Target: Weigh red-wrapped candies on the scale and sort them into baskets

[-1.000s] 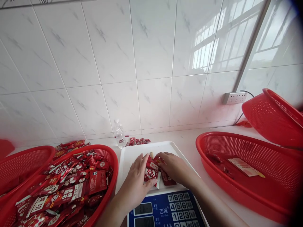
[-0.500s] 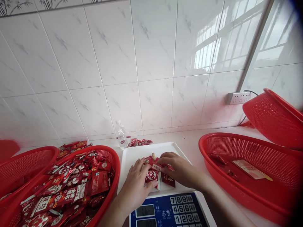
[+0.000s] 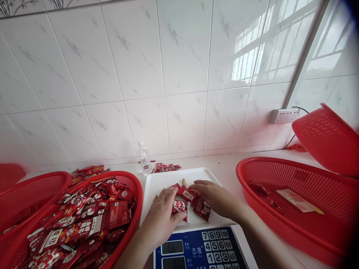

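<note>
Several small red snack packets (image 3: 181, 207) lie in a loose pile on the white weighing tray (image 3: 155, 183) of a digital scale. My left hand (image 3: 162, 216) rests against the pile's left side, fingers extended and thumb apart, touching the packets without gripping one. From the right, my right hand (image 3: 213, 196) reaches over the pile with its fingers stretched out; its fingertips partly cover the packets. A dark red packet (image 3: 202, 209) lies below that hand. What looks like an unshelled peanut (image 3: 184, 182) sits just behind the pile.
A red basket (image 3: 137, 194) heaped with packets stands left, beside another red basket (image 3: 36, 181). At right, a red basket (image 3: 252, 166) holds a few packets and a card (image 3: 297, 200). A clear bottle (image 3: 144, 160) stands behind the scale. The blue keypad panel (image 3: 198, 248) faces me.
My right hand has loosened and lifted slightly rightward off the packets, uncovering more of them. The upper small packet now lies freer on the pile. My left hand has hardly moved.
</note>
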### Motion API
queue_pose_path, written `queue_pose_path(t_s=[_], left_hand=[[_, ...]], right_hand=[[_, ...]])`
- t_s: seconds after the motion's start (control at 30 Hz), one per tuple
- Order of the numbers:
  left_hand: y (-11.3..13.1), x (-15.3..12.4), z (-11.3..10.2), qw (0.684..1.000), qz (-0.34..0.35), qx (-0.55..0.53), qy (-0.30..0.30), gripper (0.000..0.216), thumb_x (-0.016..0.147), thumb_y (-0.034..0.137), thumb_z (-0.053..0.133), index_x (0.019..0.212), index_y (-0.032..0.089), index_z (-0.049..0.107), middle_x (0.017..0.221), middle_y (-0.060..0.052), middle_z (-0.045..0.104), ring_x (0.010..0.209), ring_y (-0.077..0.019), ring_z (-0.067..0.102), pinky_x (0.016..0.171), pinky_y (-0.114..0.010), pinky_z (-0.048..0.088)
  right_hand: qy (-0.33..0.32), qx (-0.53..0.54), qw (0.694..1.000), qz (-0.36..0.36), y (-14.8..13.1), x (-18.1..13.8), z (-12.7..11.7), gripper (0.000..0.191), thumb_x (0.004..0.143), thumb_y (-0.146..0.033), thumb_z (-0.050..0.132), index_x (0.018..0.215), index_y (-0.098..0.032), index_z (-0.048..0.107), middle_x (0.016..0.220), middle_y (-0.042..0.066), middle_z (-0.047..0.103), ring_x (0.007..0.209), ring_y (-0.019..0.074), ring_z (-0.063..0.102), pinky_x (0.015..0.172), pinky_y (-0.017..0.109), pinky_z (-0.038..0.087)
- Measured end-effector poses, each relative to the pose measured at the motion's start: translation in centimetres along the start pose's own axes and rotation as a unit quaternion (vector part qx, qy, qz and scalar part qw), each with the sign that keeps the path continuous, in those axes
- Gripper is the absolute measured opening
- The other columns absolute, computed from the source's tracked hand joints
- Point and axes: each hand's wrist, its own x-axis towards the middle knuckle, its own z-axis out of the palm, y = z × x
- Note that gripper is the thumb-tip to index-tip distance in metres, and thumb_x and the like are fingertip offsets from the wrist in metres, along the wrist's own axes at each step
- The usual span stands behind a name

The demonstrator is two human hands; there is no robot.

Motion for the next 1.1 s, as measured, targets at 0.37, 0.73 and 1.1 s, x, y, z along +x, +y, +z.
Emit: queue_pose_path(t_s=[0.37, 0.73, 1.1], left_hand=[[0.2, 0.0, -0.2, 1.0, -0.008, 0.014, -0.011, 0.066, 0.086, 0.043, 0.047, 0.144, 0.02, 0.027, 0.15, -0.007, 0.027, 0.139, -0.0254, 0.019, 0.113, -0.045, 0.019], [0.2, 0.0, -0.2, 1.0, -0.013, 0.014, -0.023, 0.066, 0.086, 0.045, 0.047, 0.144, 0.02, 0.028, 0.151, -0.007, 0.024, 0.14, -0.026, 0.015, 0.113, -0.046, 0.019], [-0.1, 0.0, -0.2, 0.997, 0.038, -0.023, 0.065, 0.052, 0.087, 0.039, 0.05, 0.136, 0.025, 0.038, 0.142, -0.009, 0.041, 0.135, -0.0277, 0.03, 0.108, -0.049, 0.029]], right_hand=[[-0.016, -0.02, 1.0, 0.012, 1.1, 0.4, 0.6, 0.06, 0.068, 0.003, 0.036, 0.117, -0.02, 0.062, 0.123, 0.006, 0.061, 0.114, 0.0201, 0.053, 0.096, 0.033, 0.04], [-0.036, -0.03, 0.999, 0.008, 1.1, 0.0, 0.2, 0.051, 0.075, -0.003, 0.039, 0.115, -0.025, 0.063, 0.128, 0.005, 0.057, 0.119, 0.022, 0.05, 0.097, 0.035, 0.038], [0.056, -0.038, 0.994, 0.091, 0.6, -0.5, -1.2, 0.026, 0.09, -0.025, 0.034, 0.098, -0.02, 0.059, 0.089, 0.007, 0.067, 0.077, 0.0204, 0.059, 0.064, 0.031, 0.04]])
